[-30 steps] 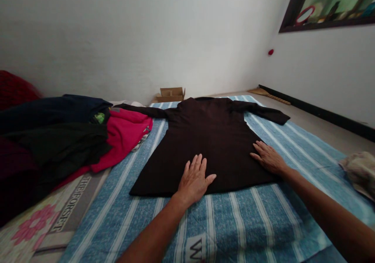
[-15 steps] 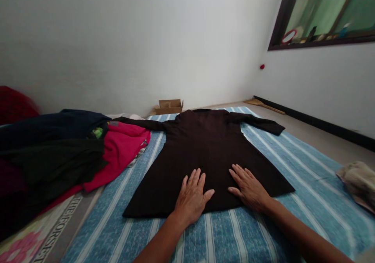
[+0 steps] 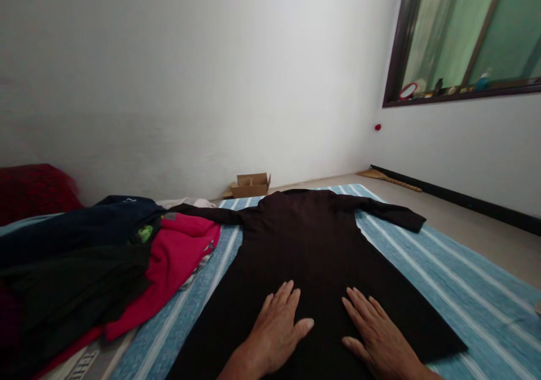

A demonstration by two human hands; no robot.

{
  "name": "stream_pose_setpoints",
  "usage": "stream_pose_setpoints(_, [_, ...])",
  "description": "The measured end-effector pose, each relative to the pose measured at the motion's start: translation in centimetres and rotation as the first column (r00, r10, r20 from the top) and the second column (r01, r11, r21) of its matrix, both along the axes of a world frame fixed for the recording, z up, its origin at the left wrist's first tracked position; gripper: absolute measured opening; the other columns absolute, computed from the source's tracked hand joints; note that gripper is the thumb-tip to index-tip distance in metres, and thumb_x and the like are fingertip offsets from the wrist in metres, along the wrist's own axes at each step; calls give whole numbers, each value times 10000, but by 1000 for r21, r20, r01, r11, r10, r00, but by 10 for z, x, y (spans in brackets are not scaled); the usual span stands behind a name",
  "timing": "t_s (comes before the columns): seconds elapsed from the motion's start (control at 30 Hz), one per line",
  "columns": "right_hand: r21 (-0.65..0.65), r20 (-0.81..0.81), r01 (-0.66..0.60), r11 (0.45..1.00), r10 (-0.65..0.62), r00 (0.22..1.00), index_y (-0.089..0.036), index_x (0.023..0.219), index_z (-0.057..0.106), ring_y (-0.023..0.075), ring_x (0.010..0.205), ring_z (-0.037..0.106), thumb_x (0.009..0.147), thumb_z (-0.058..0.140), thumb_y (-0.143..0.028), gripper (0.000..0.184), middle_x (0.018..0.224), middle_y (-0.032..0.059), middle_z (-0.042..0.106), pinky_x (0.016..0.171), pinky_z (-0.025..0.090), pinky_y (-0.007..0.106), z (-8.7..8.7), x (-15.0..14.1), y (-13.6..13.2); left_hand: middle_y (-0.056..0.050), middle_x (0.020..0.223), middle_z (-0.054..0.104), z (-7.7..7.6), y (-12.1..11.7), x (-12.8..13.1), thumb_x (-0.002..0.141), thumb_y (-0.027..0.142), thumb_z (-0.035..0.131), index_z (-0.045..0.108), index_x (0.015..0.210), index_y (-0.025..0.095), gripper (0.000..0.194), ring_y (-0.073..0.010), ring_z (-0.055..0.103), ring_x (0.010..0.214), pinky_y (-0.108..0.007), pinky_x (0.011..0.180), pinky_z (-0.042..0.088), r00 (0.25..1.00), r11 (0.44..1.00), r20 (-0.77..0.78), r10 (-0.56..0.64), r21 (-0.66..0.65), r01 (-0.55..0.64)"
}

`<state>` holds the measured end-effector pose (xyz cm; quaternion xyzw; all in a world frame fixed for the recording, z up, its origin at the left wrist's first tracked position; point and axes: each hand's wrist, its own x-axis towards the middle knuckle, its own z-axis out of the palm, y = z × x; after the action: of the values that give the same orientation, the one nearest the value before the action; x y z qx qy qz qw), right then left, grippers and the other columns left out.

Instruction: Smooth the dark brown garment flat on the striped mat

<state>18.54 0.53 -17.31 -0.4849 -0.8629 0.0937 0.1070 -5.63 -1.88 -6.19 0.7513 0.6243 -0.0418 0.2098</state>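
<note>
A dark brown long-sleeved garment point(image 3: 313, 239) lies spread flat on a blue and white striped sheet point(image 3: 443, 278), sleeves stretched out to both sides. My left hand point(image 3: 274, 329) rests flat on its lower middle, fingers spread and open. Just to the right of it, my right hand point(image 3: 376, 335) also lies flat and open on the cloth. Neither hand holds anything.
A heap of clothes sits on the left: a red piece point(image 3: 173, 261), a black one point(image 3: 71, 290) and a navy one point(image 3: 76, 222). A small cardboard box point(image 3: 251, 184) stands by the white wall. A dark-framed window point(image 3: 469, 36) is at the upper right, with bare floor point(image 3: 477, 228) beneath.
My right hand has slid left from the garment's right edge to beside my left hand. The view has tilted up, so both hands now sit at the bottom of the picture.
</note>
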Motion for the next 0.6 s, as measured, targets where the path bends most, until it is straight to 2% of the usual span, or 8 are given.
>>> stream_pose_setpoints(0.13, [-26, -16, -54, 998, 54, 998, -247, 1386, 397, 345, 1318, 298, 830, 443, -644, 684, 1442, 97, 290, 1046, 334, 544, -20, 7, 14, -113, 1527, 173, 11, 44, -4, 880, 466, 342, 303, 1436, 117, 657, -221, 112, 1411, -431, 1135, 137, 1000, 999, -14, -14, 35, 14])
stream_pose_setpoints(0.23, [-99, -24, -122, 988, 120, 992, -320, 1361, 425, 339, 1271, 383, 853, 456, -589, 576, 1403, 69, 360, 983, 425, 523, -23, 14, 28, -155, 1517, 195, 12, 85, -7, 882, 464, 341, 313, 1423, 71, 669, -248, 134, 1407, -448, 1126, 152, 999, 998, -40, -21, 57, 23])
stream_pose_setpoints(0.3, [-115, -30, -154, 981, 151, 988, -317, 1366, 418, 327, 1268, 394, 866, 439, -582, 566, 1402, 71, 363, 977, 439, 498, -14, 12, 42, -173, 1508, 219, 10, 113, -8, 886, 458, 338, 332, 1408, 56, 659, -263, 159, 1401, -459, 1117, 172, 998, 996, -53, -24, 85, 28])
stream_pose_setpoints(0.4, [-6, -65, -119, 993, 118, 991, -253, 1377, 424, 324, 1304, 345, 854, 433, -615, 636, 1431, 96, 337, 1026, 384, 485, 12, -5, 72, -179, 1497, 252, 0, 158, -8, 894, 436, 334, 366, 1383, 71, 612, -266, 197, 1392, -463, 1103, 206, 998, 988, -59, -15, 151, 24])
stream_pose_setpoints(0.5, [52, -54, -27, 998, 30, 998, -187, 1378, 433, 296, 1331, 316, 901, 337, -593, 634, 1446, 121, 339, 1065, 324, 466, 42, -36, 122, -171, 1499, 253, -14, 204, -5, 903, 418, 321, 364, 1378, 90, 578, -259, 211, 1388, -447, 1095, 231, 998, 978, -54, 24, 210, -12])
stream_pose_setpoints(0.6, [94, -31, 6, 996, -3, 999, -125, 1375, 431, 282, 1345, 303, 938, 270, -534, 619, 1453, 150, 340, 1082, 277, 455, 61, -70, 184, -150, 1503, 254, -27, 247, -2, 920, 388, 286, 353, 1381, 111, 541, -243, 211, 1390, -420, 1093, 240, 996, 959, -54, 75, 277, -57])
